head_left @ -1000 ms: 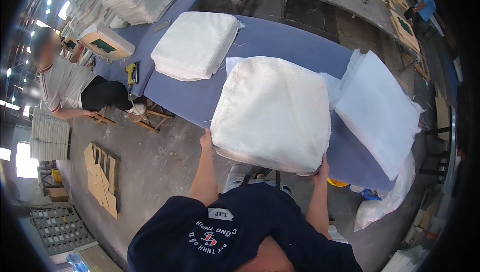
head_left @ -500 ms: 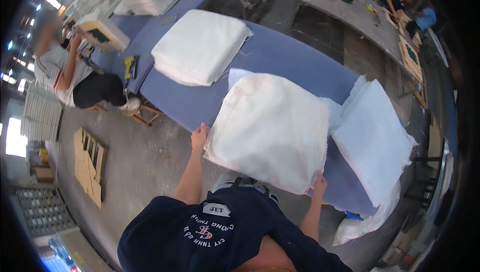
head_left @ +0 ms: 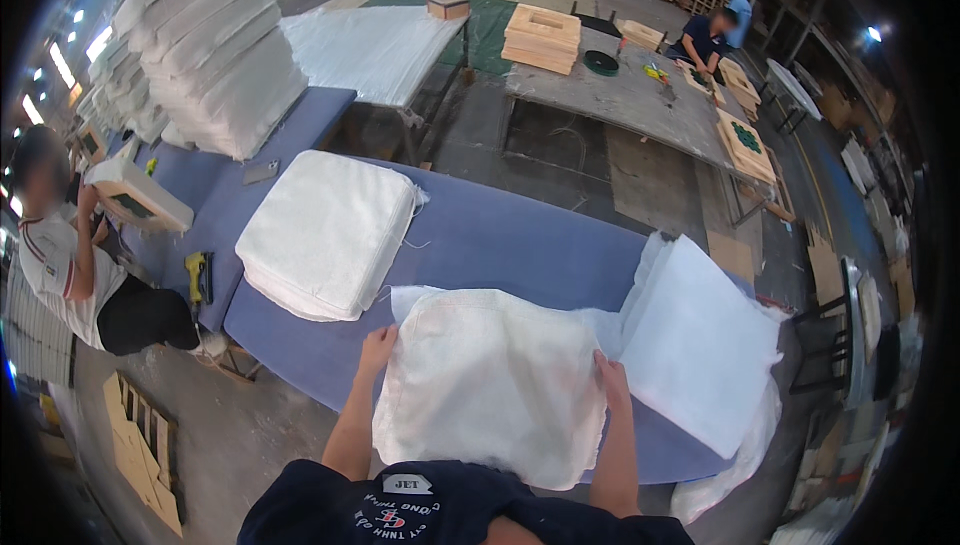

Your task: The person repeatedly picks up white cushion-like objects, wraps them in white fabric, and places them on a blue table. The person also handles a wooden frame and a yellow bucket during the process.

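Observation:
A white, square fabric cover (head_left: 485,385) hangs over the near edge of the blue table, in front of my body. My left hand (head_left: 378,347) grips its left edge, fingers closed. On the opposite edge, my right hand (head_left: 613,380) pinches the cloth near the far right corner. Thin white sheeting (head_left: 408,299) shows from beneath the cover's far side. To the left lies a neat stack of white covers (head_left: 325,230) with loose threads. A pile of thin white sheets (head_left: 695,350) lies to the right, partly drooping off the table.
The blue table (head_left: 520,225) runs across in front of me. At the left, a seated person (head_left: 65,255) handles a cushioned seat piece (head_left: 140,193) beside a yellow tool (head_left: 198,277). Tall white stacks (head_left: 215,45) stand behind. Two people work near a grey table (head_left: 620,115) with wooden frames.
My view has tilted up, showing more of the room. My right hand has moved from the cover's near right corner up to its far right side; my left hand keeps the left edge.

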Tool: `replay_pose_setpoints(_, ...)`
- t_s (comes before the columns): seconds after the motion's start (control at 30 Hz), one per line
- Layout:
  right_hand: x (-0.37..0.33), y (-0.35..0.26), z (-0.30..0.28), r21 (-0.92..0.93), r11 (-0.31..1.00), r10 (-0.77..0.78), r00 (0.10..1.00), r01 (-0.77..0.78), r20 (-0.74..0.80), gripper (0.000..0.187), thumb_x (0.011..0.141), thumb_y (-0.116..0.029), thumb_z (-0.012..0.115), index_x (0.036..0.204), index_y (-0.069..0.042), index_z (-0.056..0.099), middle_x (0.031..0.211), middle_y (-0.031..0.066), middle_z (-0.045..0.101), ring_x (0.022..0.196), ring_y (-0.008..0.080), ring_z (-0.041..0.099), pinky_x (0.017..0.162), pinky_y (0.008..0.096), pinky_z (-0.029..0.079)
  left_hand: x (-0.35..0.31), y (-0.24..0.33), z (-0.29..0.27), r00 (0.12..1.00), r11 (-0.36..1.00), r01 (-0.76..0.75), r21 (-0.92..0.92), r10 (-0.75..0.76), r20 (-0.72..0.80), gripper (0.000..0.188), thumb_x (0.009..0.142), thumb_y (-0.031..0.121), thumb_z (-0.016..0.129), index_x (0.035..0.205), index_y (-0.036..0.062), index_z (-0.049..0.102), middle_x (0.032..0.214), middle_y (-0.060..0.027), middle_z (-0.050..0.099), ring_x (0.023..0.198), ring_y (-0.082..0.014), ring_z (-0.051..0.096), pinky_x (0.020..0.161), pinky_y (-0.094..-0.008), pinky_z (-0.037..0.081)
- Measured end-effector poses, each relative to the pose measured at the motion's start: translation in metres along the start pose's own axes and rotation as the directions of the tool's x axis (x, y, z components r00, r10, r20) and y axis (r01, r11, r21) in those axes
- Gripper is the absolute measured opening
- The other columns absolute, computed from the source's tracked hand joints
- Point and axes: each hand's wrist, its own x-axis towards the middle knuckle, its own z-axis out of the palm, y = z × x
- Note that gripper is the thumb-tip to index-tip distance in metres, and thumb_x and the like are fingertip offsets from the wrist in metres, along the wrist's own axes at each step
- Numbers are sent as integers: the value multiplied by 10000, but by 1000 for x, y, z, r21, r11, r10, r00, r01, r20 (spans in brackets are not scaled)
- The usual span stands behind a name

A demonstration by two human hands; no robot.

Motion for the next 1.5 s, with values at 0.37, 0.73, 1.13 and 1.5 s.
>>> replay_pose_setpoints(0.37, 39, -70, 66, -72, 959, -262, 953, 275, 150, 367, 907, -338, 667, 891, 28, 690, 760, 3, 611, 686, 108, 495, 644, 276, 411, -8, 70, 2, 966, 976, -209, 66, 217, -139, 479, 906, 421, 582, 832, -38, 694, 864, -228, 673, 826, -400, 643, 745, -448, 494)
replay_pose_setpoints(0.73, 17, -88, 49, -274, 886, -351, 927, 374, 130, 440, 908, -349, 650, 642, -30, 504, 626, -60, 399, 628, 77, 339, 538, 297, 291, 5, 112, 6, 989, 985, -70, -157, 89, 116, 450, 841, 469, 704, 794, 34, 601, 784, -79, 640, 713, -142, 576, 632, -340, 475)
replay_pose_setpoints(1.13, 151, -50, 29, -404, 897, -174, 983, 181, 53, 503, 878, -458, 681, 665, -7, 622, 591, -10, 536, 561, 91, 447, 534, 280, 369, 110, 141, 42, 964, 961, -159, 228, 101, 244, 586, 918, 499, 577, 713, -42, 674, 562, -140, 585, 516, -215, 543, 565, -390, 445)
replay_pose_setpoints(1.5, 206, -24, 43, -463, 883, -35, 995, 75, 93, 509, 866, -465, 703, 640, -13, 643, 566, -30, 547, 529, 78, 442, 490, 285, 359, 175, 104, 75, 953, 902, -101, 421, -34, 300, 500, 939, 410, 568, 746, -32, 698, 635, -208, 631, 599, -339, 623, 661, -432, 495)
